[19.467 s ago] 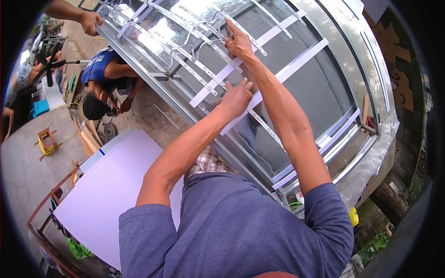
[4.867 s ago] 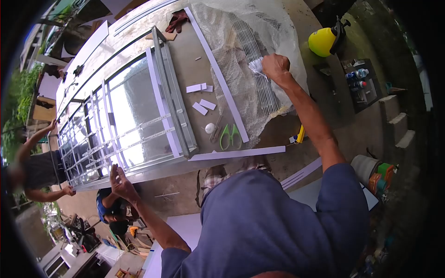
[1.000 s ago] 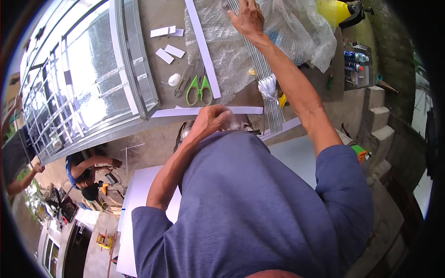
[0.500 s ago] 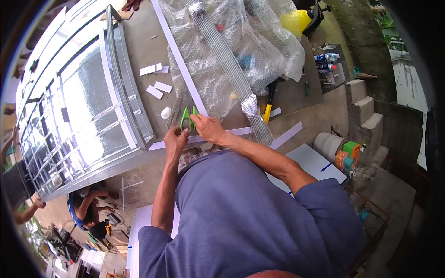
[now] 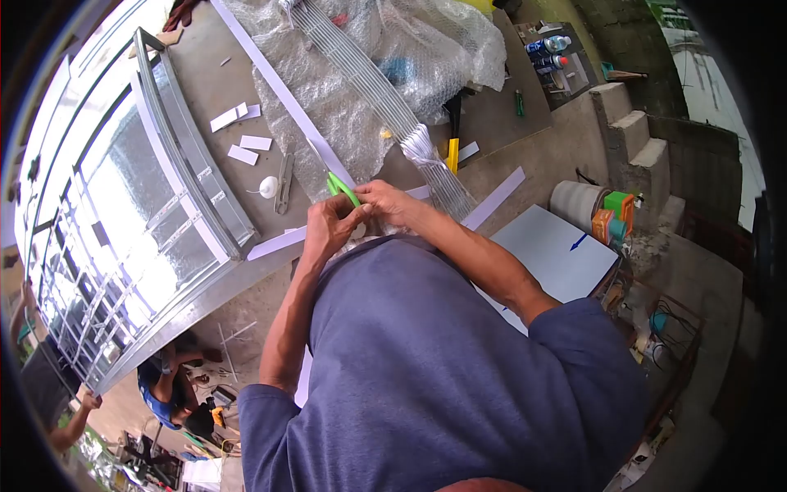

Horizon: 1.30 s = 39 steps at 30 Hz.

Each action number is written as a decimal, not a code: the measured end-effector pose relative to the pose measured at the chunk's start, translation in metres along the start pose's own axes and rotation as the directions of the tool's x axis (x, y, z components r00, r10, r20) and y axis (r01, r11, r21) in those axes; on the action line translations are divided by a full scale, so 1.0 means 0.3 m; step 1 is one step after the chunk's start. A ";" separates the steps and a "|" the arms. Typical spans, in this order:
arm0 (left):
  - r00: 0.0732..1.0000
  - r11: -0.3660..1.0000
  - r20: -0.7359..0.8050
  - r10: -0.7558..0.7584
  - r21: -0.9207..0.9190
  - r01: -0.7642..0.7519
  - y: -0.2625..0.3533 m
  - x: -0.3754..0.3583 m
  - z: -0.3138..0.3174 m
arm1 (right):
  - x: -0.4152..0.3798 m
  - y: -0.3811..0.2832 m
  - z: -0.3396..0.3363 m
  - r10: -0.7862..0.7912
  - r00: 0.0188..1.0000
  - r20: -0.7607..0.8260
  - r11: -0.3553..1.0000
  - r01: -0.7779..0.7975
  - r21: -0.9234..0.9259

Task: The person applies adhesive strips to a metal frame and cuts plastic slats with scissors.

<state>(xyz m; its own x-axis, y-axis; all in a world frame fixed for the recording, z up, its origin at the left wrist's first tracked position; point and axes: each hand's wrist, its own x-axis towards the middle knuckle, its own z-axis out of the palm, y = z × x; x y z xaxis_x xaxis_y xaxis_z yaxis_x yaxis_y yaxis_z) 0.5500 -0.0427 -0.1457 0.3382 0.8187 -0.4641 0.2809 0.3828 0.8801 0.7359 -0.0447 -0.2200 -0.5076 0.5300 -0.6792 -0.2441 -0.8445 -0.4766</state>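
A green plastic tool (image 5: 342, 189), its exact kind unclear, is between my hands near the table's front edge. My left hand (image 5: 329, 225) has its fingers closed around its lower part. Just to the right, my right hand (image 5: 384, 202) is pinched closed at the tool's near end; what its fingertips hold is partly hidden. Beyond the hands, a long pale strip (image 5: 283, 98) runs up the table over bubble wrap (image 5: 344, 123). A white round object (image 5: 268, 188) and a metal piece (image 5: 284, 184) lie to the left, near short white pieces (image 5: 243, 154).
A metal frame with glass (image 5: 139, 172) fills the left side. Bundled metallic strips (image 5: 361, 74) cross the bubble wrap, with a yellow-handled tool (image 5: 452, 156) beside them. Two people are at lower left: a crouching person (image 5: 168, 385) and a person's hand (image 5: 90, 399) at the frame.
The view has shifted, so table items appear further left. The green tool, upright with two prongs before, now shows as one slanted loop, and my hands have come closer together.
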 end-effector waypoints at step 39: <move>0.773 0.578 -0.249 0.583 0.796 -0.180 0.034 0.322 0.619 | -0.774 0.029 -0.598 -0.026 0.991 -0.131 0.989 0.007 -0.151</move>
<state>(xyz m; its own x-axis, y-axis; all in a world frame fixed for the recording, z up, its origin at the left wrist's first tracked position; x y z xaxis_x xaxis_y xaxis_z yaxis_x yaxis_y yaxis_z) 0.7524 -0.0392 -0.2001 0.2019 0.9629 0.1791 0.8165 -0.2665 0.5122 0.9998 -0.1613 -0.1665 -0.3887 0.5576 -0.7335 -0.1202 -0.8200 -0.5596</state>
